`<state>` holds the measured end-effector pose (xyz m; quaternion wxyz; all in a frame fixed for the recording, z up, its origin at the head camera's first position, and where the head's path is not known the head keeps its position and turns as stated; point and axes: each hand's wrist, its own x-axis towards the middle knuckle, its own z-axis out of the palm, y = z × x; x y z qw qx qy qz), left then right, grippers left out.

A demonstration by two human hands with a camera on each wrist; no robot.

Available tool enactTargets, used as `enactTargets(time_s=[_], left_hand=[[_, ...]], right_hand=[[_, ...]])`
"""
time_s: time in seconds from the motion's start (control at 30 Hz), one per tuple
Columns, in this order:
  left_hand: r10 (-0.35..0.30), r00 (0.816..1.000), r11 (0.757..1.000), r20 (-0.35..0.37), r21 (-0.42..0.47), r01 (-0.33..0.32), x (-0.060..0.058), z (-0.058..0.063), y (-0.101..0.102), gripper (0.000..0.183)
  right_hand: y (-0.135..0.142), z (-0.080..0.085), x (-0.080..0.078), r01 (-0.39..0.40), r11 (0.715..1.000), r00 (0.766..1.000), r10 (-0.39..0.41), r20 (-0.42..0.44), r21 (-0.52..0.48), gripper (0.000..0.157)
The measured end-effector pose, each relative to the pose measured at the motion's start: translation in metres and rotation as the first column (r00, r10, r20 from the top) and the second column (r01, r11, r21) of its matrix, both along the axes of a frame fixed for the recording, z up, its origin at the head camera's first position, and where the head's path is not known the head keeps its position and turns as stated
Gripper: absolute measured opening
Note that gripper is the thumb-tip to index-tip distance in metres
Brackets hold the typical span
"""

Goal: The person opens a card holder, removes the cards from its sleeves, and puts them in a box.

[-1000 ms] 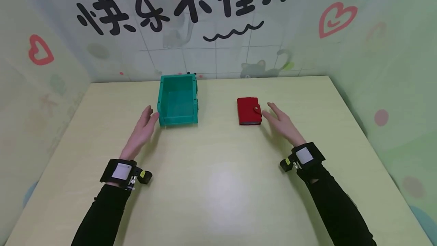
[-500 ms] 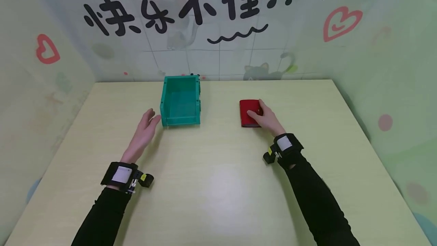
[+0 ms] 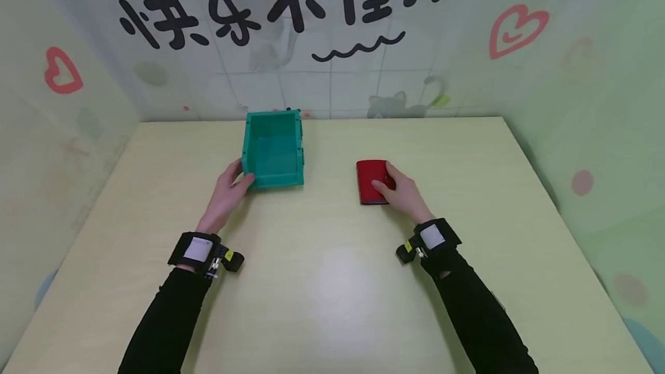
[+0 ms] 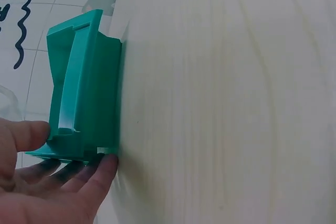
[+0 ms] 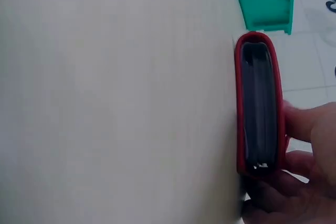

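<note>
A teal plastic bin [image 3: 272,180] with an open top stands at the back left of the table. My left hand [image 3: 227,195] grips its near left corner. In the left wrist view the thumb lies over the bin's rim [image 4: 73,77] and the fingers [image 4: 107,169] press its outer side. To the right lies a red card holder [image 3: 368,182] with a flap. My right hand [image 3: 407,196] pinches its right edge, thumb on top, covering the snap. From the right wrist, the card holder's open end [image 5: 258,103] shows dark, glossy sleeves inside.
The pale wooden table [image 3: 332,281] runs back to a printed wall [image 3: 332,85] with large black characters. Green-tinted side panels [image 3: 587,131] flank the table. Each wrist carries a black strap with a small camera [image 3: 232,260].
My right hand has moved left onto the card holder, gripped it and drawn it slightly toward me and left. My left hand has closed on the bin's corner from beside it.
</note>
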<state>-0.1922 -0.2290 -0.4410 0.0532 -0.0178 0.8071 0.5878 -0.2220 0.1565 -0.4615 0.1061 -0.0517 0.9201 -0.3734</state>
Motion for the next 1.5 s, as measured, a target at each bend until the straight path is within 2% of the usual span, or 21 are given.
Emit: enactTargets(time_s=[0.13,0.33,0.43,0.53,0.67,0.77,1.0,1.07,1.2,1.3,1.4,1.5], left_hand=[[-0.022,1.000,0.998,-0.021,-0.062,0.020,-0.013,0.001,0.017,0.062],[-0.054,0.996,0.987,-0.069,-0.152,0.043,-0.028,0.003,0.050,0.061],[-0.071,0.995,0.990,-0.068,-0.128,0.062,-0.029,0.001,0.062,0.060],[-0.084,0.995,0.993,-0.061,-0.091,0.078,-0.027,-0.002,0.072,0.058],[-0.107,0.993,0.994,-0.056,-0.044,0.105,-0.025,-0.008,0.084,0.058],[-0.116,0.992,0.993,-0.049,-0.021,0.115,-0.023,-0.012,0.093,0.058],[-0.121,0.992,0.993,-0.037,0.006,0.121,-0.021,-0.015,0.105,0.058],[-0.124,0.991,0.992,-0.044,-0.012,0.123,-0.020,-0.016,0.105,0.059],[-0.085,0.995,0.990,-0.042,-0.113,0.080,-0.007,-0.018,0.107,0.066],[-0.094,0.996,0.978,0.003,-0.184,0.093,0.010,-0.017,0.108,0.068],[-0.180,0.982,0.960,0.065,-0.207,0.189,0.024,-0.015,0.112,0.064],[-0.298,0.952,0.920,0.073,-0.245,0.307,0.033,-0.014,0.116,0.063]], right_hand=[[0.004,0.005,0.021,0.042,0.999,0.996,-0.040,-0.076,0.028,0.064],[0.004,0.005,0.058,0.084,0.996,0.975,-0.079,-0.210,0.012,0.059],[0.000,-0.001,0.077,0.109,0.994,0.965,-0.113,-0.238,-0.030,0.059],[-0.006,-0.010,0.089,0.112,0.987,0.962,-0.137,-0.237,-0.117,0.057],[-0.012,-0.019,0.097,0.108,0.960,0.965,-0.163,-0.203,-0.256,0.047],[-0.014,-0.022,0.099,0.122,0.938,0.965,-0.188,-0.181,-0.323,0.040],[-0.020,-0.030,0.101,0.152,0.919,0.959,-0.226,-0.170,-0.363,0.035],[-0.022,-0.031,0.101,0.153,0.914,0.957,-0.231,-0.174,-0.376,0.035],[-0.025,-0.033,0.102,0.144,0.908,0.956,-0.230,-0.182,-0.394,0.032],[-0.027,-0.034,0.101,0.121,0.911,0.959,-0.210,-0.191,-0.393,0.029],[-0.031,-0.034,0.102,0.074,0.916,0.963,-0.168,-0.209,-0.394,0.028],[-0.035,-0.033,0.103,0.025,0.922,0.960,-0.131,-0.249,-0.387,0.027]])
